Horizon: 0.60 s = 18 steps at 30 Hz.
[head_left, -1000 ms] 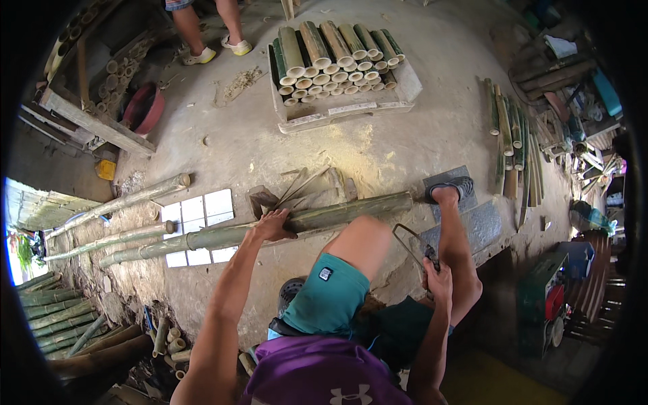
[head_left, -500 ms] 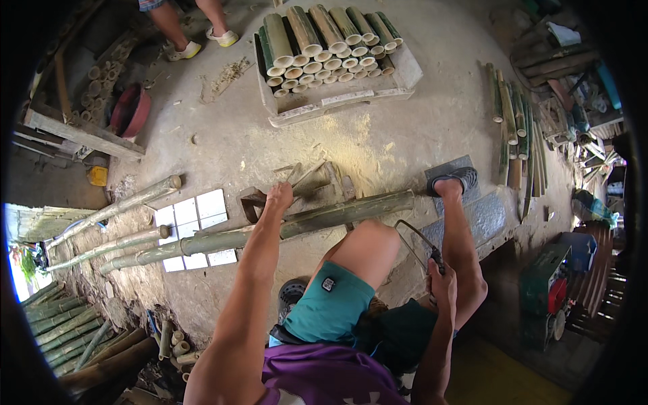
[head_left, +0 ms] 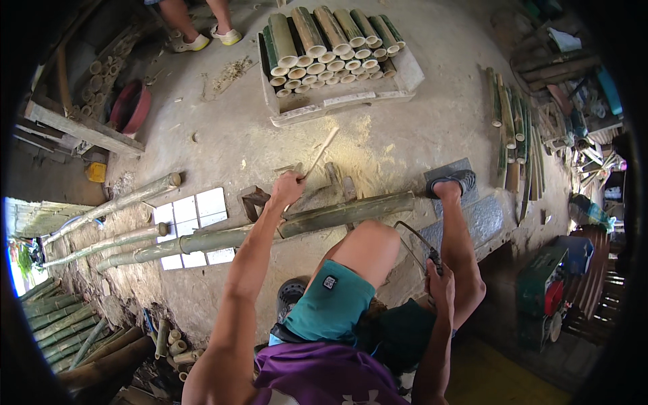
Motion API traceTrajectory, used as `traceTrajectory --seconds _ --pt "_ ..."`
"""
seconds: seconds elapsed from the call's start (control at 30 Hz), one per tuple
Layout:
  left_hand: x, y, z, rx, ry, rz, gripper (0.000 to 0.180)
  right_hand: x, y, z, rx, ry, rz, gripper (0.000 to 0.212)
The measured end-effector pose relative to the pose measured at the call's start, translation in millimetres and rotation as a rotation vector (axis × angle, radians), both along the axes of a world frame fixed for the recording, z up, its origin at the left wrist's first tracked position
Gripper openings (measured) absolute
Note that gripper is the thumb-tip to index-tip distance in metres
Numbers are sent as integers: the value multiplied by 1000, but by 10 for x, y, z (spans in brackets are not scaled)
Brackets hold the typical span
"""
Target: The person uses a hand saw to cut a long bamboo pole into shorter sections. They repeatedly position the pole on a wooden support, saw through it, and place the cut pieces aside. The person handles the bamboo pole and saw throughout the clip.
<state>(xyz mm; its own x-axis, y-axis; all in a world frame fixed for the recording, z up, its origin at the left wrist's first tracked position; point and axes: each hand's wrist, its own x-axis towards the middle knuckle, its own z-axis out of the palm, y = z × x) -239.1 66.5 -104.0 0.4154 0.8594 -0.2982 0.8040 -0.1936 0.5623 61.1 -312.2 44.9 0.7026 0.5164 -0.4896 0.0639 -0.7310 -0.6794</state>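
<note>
My left hand [head_left: 289, 187] is closed round one end of a thin pale stick [head_left: 322, 150], which points up and to the right over the floor. In front of me lies a long green bamboo pole [head_left: 324, 217], its right end resting near my foot. My right hand [head_left: 442, 282] grips the handle of a hacksaw [head_left: 422, 237] with a thin curved frame, held beside my right leg and just short of the pole. Wooden pieces [head_left: 335, 177] stand behind the pole, near my left hand.
Cut bamboo tubes [head_left: 317, 44] are stacked in a shallow tray [head_left: 324, 108] at the far side. More poles [head_left: 148, 192] lie at the left, by white tiles [head_left: 196, 210]. A red basin [head_left: 133, 106] and another person's feet [head_left: 196, 42] are far left. A green machine [head_left: 540, 283] stands right.
My left hand has raised the pale stick off the wooden pieces, its free end swinging up and away from me. My right hand with the hacksaw has hardly moved. The other person's feet have shifted slightly.
</note>
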Motion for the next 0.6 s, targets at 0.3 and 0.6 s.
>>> traceTrajectory --seconds 0.3,0.6 --pt "923 -351 845 -78 -17 -634 27 -18 -104 -88 4 -12 11 43" --pt "1080 -495 619 82 -65 -673 23 25 -198 -117 54 12 23 42"
